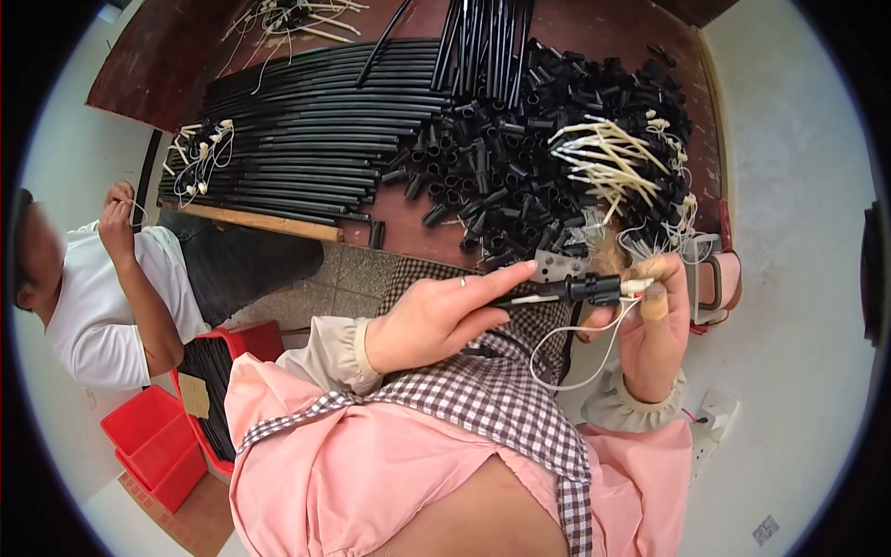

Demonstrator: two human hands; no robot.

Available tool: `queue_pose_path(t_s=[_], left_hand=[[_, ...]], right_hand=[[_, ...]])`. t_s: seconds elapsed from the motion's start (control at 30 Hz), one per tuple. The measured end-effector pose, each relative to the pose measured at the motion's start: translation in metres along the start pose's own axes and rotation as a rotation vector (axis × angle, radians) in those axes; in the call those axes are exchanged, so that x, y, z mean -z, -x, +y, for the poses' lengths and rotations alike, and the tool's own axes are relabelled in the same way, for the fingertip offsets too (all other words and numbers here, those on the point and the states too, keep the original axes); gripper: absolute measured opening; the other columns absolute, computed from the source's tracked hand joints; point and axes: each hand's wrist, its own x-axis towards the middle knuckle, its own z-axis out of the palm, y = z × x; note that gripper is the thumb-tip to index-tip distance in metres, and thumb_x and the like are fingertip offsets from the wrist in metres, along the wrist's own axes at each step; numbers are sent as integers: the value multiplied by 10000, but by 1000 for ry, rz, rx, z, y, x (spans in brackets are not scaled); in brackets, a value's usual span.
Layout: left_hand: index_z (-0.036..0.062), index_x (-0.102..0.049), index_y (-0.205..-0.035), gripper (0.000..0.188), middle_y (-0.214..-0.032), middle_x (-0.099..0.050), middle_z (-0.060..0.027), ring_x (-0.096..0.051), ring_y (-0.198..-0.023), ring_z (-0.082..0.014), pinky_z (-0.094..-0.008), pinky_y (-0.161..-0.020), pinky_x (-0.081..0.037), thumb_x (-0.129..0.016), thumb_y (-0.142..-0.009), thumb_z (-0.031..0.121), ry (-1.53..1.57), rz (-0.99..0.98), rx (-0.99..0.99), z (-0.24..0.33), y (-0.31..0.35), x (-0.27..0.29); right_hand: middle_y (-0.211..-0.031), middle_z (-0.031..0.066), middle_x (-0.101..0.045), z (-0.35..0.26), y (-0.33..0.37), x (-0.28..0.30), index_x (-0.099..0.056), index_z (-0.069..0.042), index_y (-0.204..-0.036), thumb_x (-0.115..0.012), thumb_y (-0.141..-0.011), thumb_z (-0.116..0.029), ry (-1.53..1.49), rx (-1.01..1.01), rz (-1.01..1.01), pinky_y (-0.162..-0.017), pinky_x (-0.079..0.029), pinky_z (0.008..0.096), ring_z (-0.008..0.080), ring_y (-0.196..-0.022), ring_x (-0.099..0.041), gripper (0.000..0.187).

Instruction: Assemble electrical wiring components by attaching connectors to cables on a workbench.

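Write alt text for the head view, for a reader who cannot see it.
The person's left hand and right hand hold a black tubular part, a white cable looping below it. Beyond, black rods and a heap of black fittings cover much of a reddish-brown table; a co-worker is at left.

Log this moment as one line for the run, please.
left hand: holds black part | right hand: pinches white plug at part's end | white cord: loops below | black sockets: heaped on table
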Motion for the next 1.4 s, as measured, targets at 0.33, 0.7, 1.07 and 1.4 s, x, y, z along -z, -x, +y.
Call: queue_pose_path(t_s=[0.33,0.7,1.07,1.4], left_hand=[[90,-455,-1348,573,-1050,-645,-154,-646,-730,-283,-336,-628,-533,-643,-807,75,81,-46,45,1,2,-11],[83,-483,-1328,546,-899,-652,-125,-638,-696,-261,-326,-606,-510,-643,-807,61,32,47,34,5,-4,-18],[71,-567,-1214,430,-796,-570,-89,-601,-632,-234,-301,-586,-496,-671,-797,90,-237,-82,147,2,-2,-4],[14,-610,-1027,337,-843,-536,-96,-603,-750,-238,-324,-658,-491,-726,-756,178,-89,16,215,-9,12,-22]], right_hand=[[-846,148,-619,-7,0,27,-387,-46,-1013,-545,-937,-272,96,49,-139,-476,-557,285,242,-626,-669,286],[-853,151,-618,1,-3,19,-380,-69,-1010,-520,-952,-261,-111,-138,-56,-452,-546,282,255,-627,-678,245],[-791,66,-585,35,-1,12,-416,-40,-973,-545,-939,-138,141,-50,-155,-475,-478,207,134,-581,-626,165],[-728,32,-588,55,-19,0,-524,-29,-1043,-650,-852,-97,144,-418,-405,-478,-444,190,87,-595,-595,239]])
